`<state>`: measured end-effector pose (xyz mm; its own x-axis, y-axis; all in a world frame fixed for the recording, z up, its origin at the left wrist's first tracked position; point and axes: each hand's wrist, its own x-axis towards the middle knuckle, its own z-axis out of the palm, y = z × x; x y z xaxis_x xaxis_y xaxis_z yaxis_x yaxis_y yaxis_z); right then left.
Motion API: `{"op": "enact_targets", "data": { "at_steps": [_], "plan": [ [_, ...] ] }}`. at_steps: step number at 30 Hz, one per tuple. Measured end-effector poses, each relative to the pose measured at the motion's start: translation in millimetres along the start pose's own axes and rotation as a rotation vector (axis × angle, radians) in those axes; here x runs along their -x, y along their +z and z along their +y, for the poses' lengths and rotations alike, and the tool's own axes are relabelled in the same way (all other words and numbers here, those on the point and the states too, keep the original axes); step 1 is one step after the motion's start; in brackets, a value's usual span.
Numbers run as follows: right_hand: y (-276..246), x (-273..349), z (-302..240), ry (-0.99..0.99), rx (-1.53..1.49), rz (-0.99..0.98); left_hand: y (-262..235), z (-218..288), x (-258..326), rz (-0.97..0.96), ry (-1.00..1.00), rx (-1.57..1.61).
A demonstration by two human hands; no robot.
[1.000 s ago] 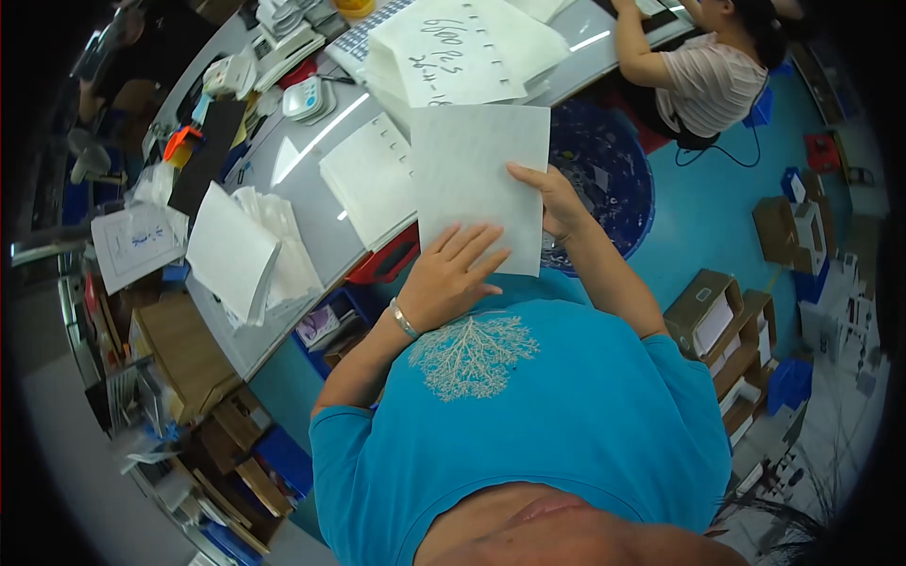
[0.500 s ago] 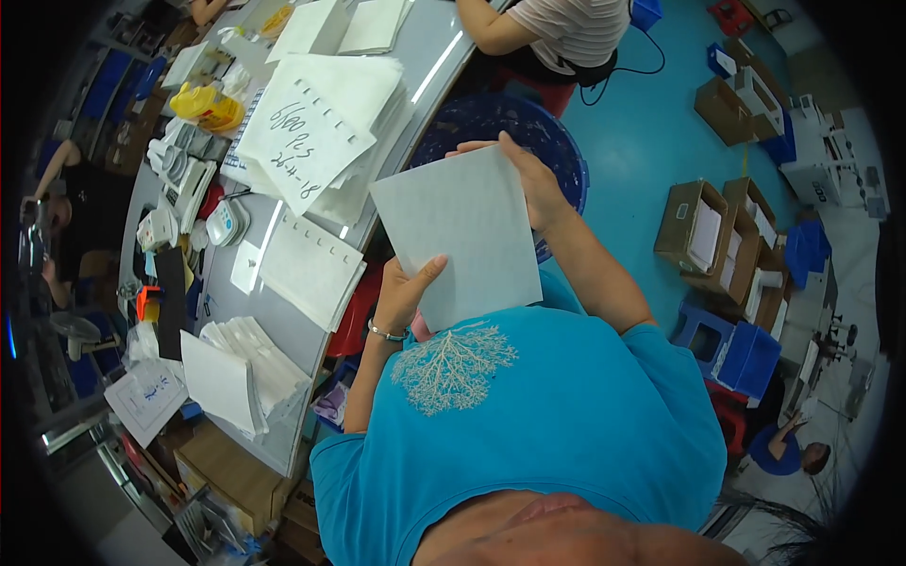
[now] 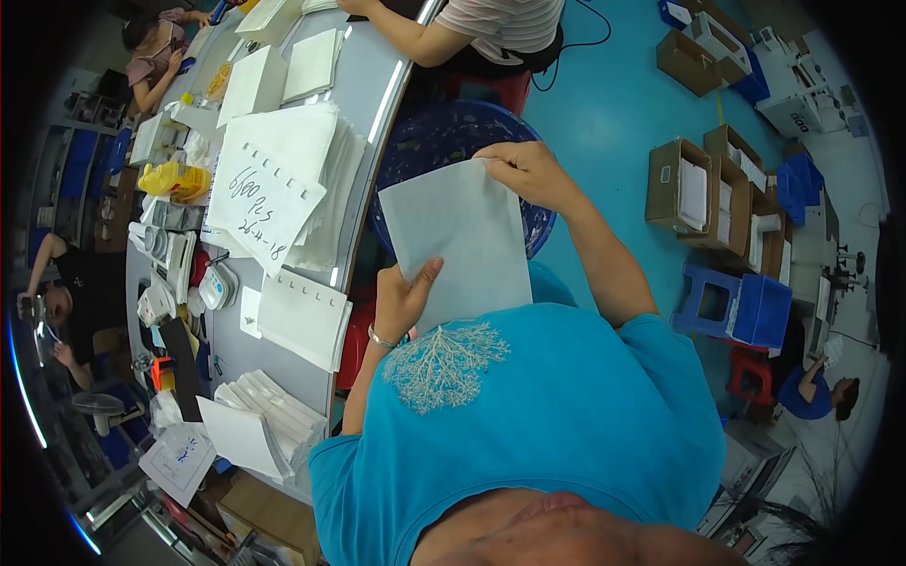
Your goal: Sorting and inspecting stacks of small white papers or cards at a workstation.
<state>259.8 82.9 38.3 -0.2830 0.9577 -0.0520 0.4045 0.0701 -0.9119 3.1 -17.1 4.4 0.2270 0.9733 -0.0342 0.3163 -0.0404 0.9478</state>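
A pale, rectangular stack of paper sheets (image 3: 458, 241) is held up in front of my blue shirt, over a large blue tub (image 3: 448, 127). My left hand (image 3: 406, 297) is closed on its lower left side, thumb lying on top and the other fingers hidden beneath. At the upper right corner my right hand (image 3: 528, 174) pinches the edge with bent fingers. To the left on the grey table (image 3: 363, 203) lie a tall pile of white sheets (image 3: 311, 193) with handwriting on top and a lower pile with small slits (image 3: 302, 321).
More paper (image 3: 250, 424) lies at the table's near end. A yellow bottle (image 3: 175, 181) and small plastic containers stand farther left. Cardboard boxes (image 3: 678, 189) and a blue stool (image 3: 703, 297) are on the floor at right. A co-worker (image 3: 500, 33) sits at the far side of the tub.
My right hand has shifted from lying along the far edge to pinching the upper right corner. The view has turned slightly. My left hand keeps its hold.
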Motion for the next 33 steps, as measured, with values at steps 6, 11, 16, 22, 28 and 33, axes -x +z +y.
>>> {"op": "enact_targets", "data": {
  "at_steps": [6, 11, 16, 22, 28, 33],
  "plan": [
    [12, -6, 13, 0.048, -0.069, 0.093, -1, -5, -9, 0.013, 0.009, -0.047],
    [-9, -5, 8, 0.129, -0.601, -0.193, -5, -15, -5, 0.035, -0.138, 0.162],
    [-3, -14, 39, 0.201, -1.241, -0.245, -6, -14, -10, 0.018, -0.207, 0.292],
    [18, -27, 45, 0.294, -0.657, 0.029, -3, -22, -10, 0.046, -0.185, 0.065],
    [31, -12, 57, 0.417, -0.925, 0.135, 0, -14, -8, 0.118, -0.209, 0.247],
    [32, -5, 45, 0.440, -1.040, -0.066, 2, -17, -13, 0.097, -0.245, 0.251]
  ]
}}
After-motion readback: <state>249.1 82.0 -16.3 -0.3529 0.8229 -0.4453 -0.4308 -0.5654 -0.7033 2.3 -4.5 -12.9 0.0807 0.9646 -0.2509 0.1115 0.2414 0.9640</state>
